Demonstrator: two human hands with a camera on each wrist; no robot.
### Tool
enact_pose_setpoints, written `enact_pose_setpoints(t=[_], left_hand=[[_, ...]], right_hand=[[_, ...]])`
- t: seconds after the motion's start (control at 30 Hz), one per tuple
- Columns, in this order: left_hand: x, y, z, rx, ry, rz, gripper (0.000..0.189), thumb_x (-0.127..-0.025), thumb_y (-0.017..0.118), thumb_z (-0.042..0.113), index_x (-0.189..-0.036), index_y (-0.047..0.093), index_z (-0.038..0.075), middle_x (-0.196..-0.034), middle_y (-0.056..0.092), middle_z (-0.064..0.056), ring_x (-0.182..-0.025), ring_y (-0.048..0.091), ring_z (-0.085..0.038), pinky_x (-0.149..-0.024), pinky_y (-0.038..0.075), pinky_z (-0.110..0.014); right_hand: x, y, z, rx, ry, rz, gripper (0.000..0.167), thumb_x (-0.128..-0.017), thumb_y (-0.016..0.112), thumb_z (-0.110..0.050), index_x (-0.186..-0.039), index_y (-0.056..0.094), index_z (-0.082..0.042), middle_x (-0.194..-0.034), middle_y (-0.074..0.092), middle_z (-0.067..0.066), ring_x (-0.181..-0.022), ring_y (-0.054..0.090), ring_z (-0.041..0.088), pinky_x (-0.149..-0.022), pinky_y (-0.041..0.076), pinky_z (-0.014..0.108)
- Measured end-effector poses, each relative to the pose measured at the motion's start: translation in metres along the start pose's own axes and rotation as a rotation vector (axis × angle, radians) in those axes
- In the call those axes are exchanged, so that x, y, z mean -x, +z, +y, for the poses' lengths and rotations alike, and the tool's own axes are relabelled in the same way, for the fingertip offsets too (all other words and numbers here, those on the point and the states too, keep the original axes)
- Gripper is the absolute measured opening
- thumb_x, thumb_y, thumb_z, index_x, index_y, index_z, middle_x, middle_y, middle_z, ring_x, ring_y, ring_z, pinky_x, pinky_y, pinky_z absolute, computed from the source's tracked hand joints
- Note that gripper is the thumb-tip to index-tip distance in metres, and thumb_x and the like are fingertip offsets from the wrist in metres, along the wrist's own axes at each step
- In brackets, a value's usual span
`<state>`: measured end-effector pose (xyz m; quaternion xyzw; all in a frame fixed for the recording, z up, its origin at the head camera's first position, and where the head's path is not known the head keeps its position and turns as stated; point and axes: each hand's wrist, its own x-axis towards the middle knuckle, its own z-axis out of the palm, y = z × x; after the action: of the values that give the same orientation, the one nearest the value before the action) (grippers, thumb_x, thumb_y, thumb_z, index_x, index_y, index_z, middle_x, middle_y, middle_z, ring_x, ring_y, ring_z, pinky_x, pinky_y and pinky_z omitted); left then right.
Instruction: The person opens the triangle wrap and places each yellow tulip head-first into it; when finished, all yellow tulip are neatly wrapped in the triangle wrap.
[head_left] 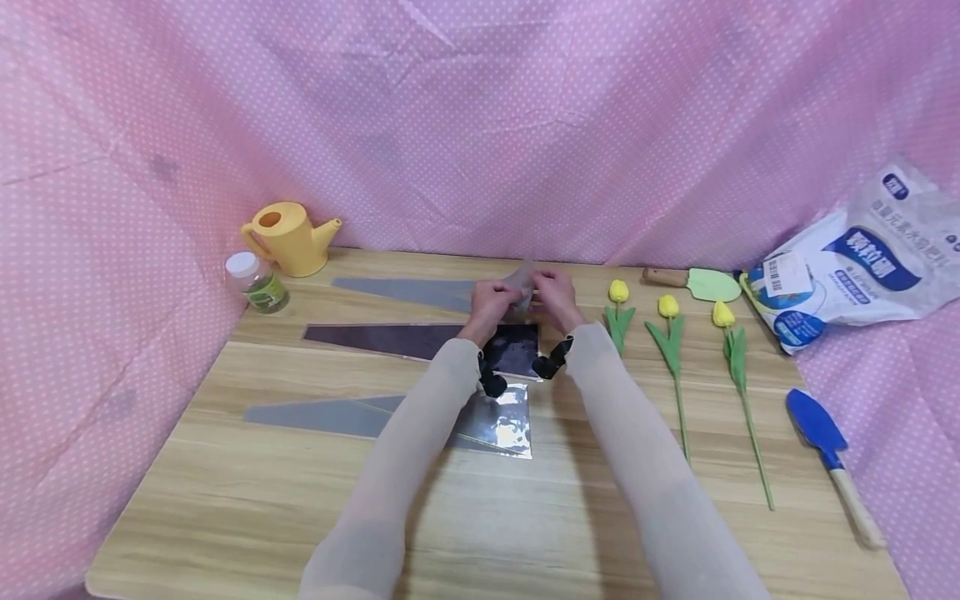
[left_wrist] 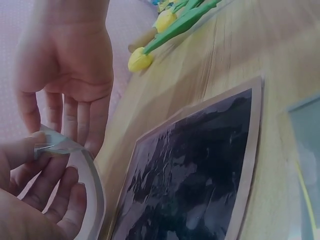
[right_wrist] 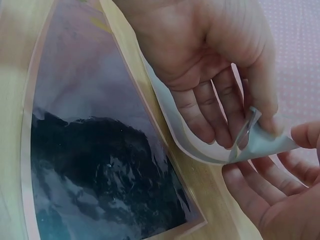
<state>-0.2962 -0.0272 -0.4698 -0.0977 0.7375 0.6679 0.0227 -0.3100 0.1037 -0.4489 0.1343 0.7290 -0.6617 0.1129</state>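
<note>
Pinched in left hand [head_left: 491, 302] and right hand [head_left: 555, 293], thin tapered grey sleeve [head_left: 427, 292], upper end curled, twelve o'clock on wood-grained table [head_left: 480, 517], glossy dark sleeve [head_left: 420, 340] at its six o'clock, yellow tulips [head_left: 668, 307] at three.

Pink fabric backdrop [head_left: 480, 142] with white polka dots, creased, draped behind and along both sides, pale wood-grain counter [head_left: 217, 508], soft light seemingly from above
</note>
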Motion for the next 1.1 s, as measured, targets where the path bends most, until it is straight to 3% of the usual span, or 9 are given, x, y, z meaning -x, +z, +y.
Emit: enact_pose_setpoints(t=[0.23, 0.5, 0.63, 0.87, 1.1], left_hand=[[0.002, 0.002, 0.001, 0.062, -0.025, 0.037, 0.021, -0.087, 0.077, 0.016, -0.086, 0.074, -0.005, -0.071, 0.06, 0.006, -0.065, 0.054, -0.008, -0.062, 0.047, -0.027], [0.001, 0.006, 0.003, 0.202, -0.05, 0.074, 0.013, -0.084, 0.066, 0.001, -0.085, 0.073, -0.011, -0.063, 0.064, 0.0, -0.059, 0.061, -0.01, -0.061, 0.052, -0.029], [-0.001, 0.005, 0.002, 0.134, -0.026, 0.074, 0.016, -0.083, 0.063, -0.002, -0.091, 0.072, -0.012, -0.066, 0.063, 0.002, -0.058, 0.059, -0.009, -0.061, 0.053, -0.027], [-0.003, 0.001, 0.004, -0.048, 0.025, 0.031, 0.017, -0.085, 0.066, 0.0, -0.098, 0.075, -0.007, -0.074, 0.067, -0.004, -0.059, 0.058, -0.01, -0.056, 0.05, -0.023], [-0.005, -0.005, 0.002, -0.058, 0.017, 0.015, 0.016, -0.088, 0.065, 0.005, -0.095, 0.074, -0.007, -0.078, 0.071, -0.012, -0.063, 0.061, -0.012, -0.058, 0.05, -0.025]], right_hand=[[0.0, -0.004, 0.004, -0.065, 0.009, 0.024, 0.033, -0.099, 0.052, -0.02, -0.126, 0.059, -0.002, -0.111, 0.065, 0.008, -0.075, 0.067, 0.009, -0.075, 0.061, 0.029], [-0.003, -0.005, 0.009, -0.088, -0.006, 0.057, 0.019, -0.098, 0.055, -0.013, -0.112, 0.061, -0.002, -0.123, 0.064, 0.019, -0.077, 0.068, 0.01, -0.069, 0.061, 0.026], [-0.003, -0.006, 0.011, -0.068, -0.014, 0.053, 0.014, -0.098, 0.054, -0.012, -0.107, 0.061, -0.004, -0.117, 0.063, 0.015, -0.074, 0.066, 0.009, -0.066, 0.059, 0.024], [-0.003, -0.009, 0.015, -0.008, -0.036, 0.028, 0.027, -0.098, 0.054, -0.012, -0.12, 0.059, 0.003, -0.112, 0.061, 0.012, -0.07, 0.062, 0.007, -0.059, 0.056, 0.019], [-0.002, -0.015, 0.021, 0.07, -0.056, 0.059, 0.032, -0.096, 0.058, -0.012, -0.123, 0.064, 0.005, -0.101, 0.066, 0.009, -0.065, 0.063, 0.005, -0.063, 0.059, 0.022]])
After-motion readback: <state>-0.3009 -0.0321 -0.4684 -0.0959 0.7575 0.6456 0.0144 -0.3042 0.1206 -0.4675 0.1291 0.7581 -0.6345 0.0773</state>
